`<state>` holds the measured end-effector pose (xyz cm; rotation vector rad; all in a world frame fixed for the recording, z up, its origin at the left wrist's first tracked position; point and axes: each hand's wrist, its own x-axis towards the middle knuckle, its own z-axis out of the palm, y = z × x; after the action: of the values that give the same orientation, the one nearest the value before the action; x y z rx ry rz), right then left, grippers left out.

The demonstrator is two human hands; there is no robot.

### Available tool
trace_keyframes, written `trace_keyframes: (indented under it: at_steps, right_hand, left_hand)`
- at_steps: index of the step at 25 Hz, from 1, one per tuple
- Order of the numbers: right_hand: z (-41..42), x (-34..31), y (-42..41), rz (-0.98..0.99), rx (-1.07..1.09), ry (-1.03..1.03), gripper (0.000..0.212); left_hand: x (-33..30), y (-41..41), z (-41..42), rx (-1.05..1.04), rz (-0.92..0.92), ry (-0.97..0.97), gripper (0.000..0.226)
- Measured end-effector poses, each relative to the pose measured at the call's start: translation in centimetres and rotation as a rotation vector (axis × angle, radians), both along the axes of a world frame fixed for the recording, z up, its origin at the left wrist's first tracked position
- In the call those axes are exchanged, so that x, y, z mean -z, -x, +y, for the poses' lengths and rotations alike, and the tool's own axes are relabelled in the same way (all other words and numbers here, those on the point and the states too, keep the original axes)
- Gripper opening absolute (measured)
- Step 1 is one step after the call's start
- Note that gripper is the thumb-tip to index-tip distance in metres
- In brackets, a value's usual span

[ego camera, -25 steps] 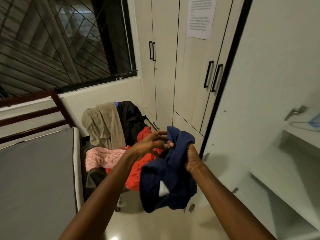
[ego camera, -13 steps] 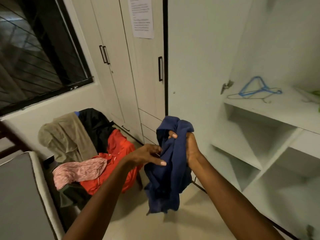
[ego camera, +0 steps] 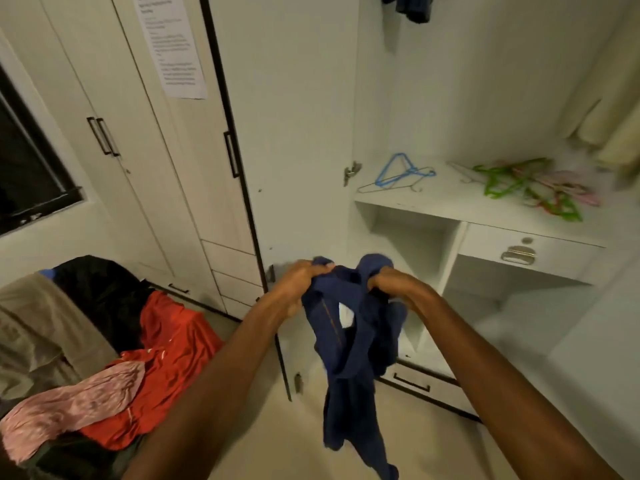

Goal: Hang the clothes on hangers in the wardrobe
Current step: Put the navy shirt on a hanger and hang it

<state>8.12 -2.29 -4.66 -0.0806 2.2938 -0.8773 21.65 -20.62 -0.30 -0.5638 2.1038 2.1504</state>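
A dark blue garment [ego camera: 353,362] hangs in front of me, held at its top by both hands. My left hand [ego camera: 299,282] grips one bunched edge and my right hand [ego camera: 391,280] grips the other, a little apart. On the open wardrobe's shelf [ego camera: 446,202] lie a blue hanger [ego camera: 398,169] over a thin wire hanger, and a tangle of green and pink hangers [ego camera: 533,183]. A dark garment [ego camera: 412,6] hangs at the top of the wardrobe.
A heap of clothes lies at the lower left: red [ego camera: 169,355], pink [ego camera: 72,403], khaki [ego camera: 38,327] and black [ego camera: 100,292]. The wardrobe door [ego camera: 287,140] stands open on the left. A drawer [ego camera: 526,254] sits under the shelf. Pale fabric [ego camera: 609,112] hangs at the right.
The view has swung right from the clothes heap to the open wardrobe. My hands have moved apart, each gripping the blue garment's top, which now hangs stretched between them.
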Motion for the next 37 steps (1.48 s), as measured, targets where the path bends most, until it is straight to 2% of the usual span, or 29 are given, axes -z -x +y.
trace_keyframes:
  at_steps: [1,3,6,8,10,12,13,14,18,21,24,26,29,30,32,33,35,37]
  right_hand:
    - [2.0,0.0,-1.1,0.082,-0.035,-0.035,0.017]
    - [5.6,-0.2,-4.0,0.224,0.04,0.054,0.015]
    - [9.1,0.5,-4.9,0.267,0.286,0.291,0.023]
    - [11.5,1.3,-4.1,0.224,0.421,0.381,0.025]
    - [14.2,2.7,-3.6,0.132,0.339,0.452,0.034]
    - [16.0,3.8,-2.6,0.072,0.157,0.566,0.063]
    - [16.4,3.6,-1.9,0.06,0.129,0.639,0.074]
    - [16.3,3.3,-1.1,0.087,0.153,0.697,0.075]
    - [16.3,0.7,3.7,0.36,0.542,0.906,0.019]
    - [19.2,-2.1,7.7,0.448,0.604,1.043,0.021]
    - [21.8,-6.4,11.0,0.654,0.432,0.961,0.025]
    - [22.2,-9.3,13.7,0.725,0.323,0.914,0.027]
    - [22.1,-12.2,18.1,0.774,0.26,0.908,0.021]
    - [22.1,-13.1,19.5,0.772,0.268,0.927,0.021]
    - [22.0,-14.3,21.7,0.751,0.268,0.947,0.024]
    - [22.0,-15.0,22.6,0.743,0.245,0.941,0.025]
    - [21.7,-15.9,24.5,0.735,0.178,0.908,0.027]
    - [21.9,-16.5,25.9,0.733,0.195,0.888,0.024]
  left_hand:
    - [-0.5,1.2,1.3,-0.08,0.011,-0.089,0.023]
    - [-1.3,3.4,4.1,-0.114,-0.011,-0.211,0.022]
    - [-1.7,6.3,7.5,-0.114,-0.018,-0.281,0.02]
    - [-2.2,8.7,9.6,-0.13,0.015,-0.33,0.017]
    - [-3.0,11.1,11.5,-0.15,0.039,-0.398,0.015]
    - [-4.1,13.4,13.5,-0.182,0.067,-0.475,0.012]
    - [-4.8,14.5,14.7,-0.188,0.086,-0.501,0.011]
    - [-5.5,15.4,15.6,-0.183,0.103,-0.517,0.01]
    - [-8.2,18.2,18.0,-0.142,0.196,-0.539,0.006]
    - [-9.1,20.9,16.3,-0.197,0.222,-0.529,0.007]
    - [-7.8,23.1,14.5,-0.193,0.154,-0.486,0.017]
    - [-6.7,24.3,14.2,-0.114,0.081,-0.429,0.022]
    - [-5.7,26.8,14.3,-0.032,0.029,-0.214,0.031]
    - [-5.1,28.0,14.4,-0.043,0.077,-0.147,0.029]
    - [-3.5,31.0,14.7,-0.124,0.285,0.061,0.02]
    - [-2.8,32.6,15.1,-0.135,0.388,0.196,0.029]
    - [-1.7,35.9,16.1,-0.008,0.423,0.314,0.058]
    - [-1.2,38.7,17.5,0.248,0.295,0.282,0.06]
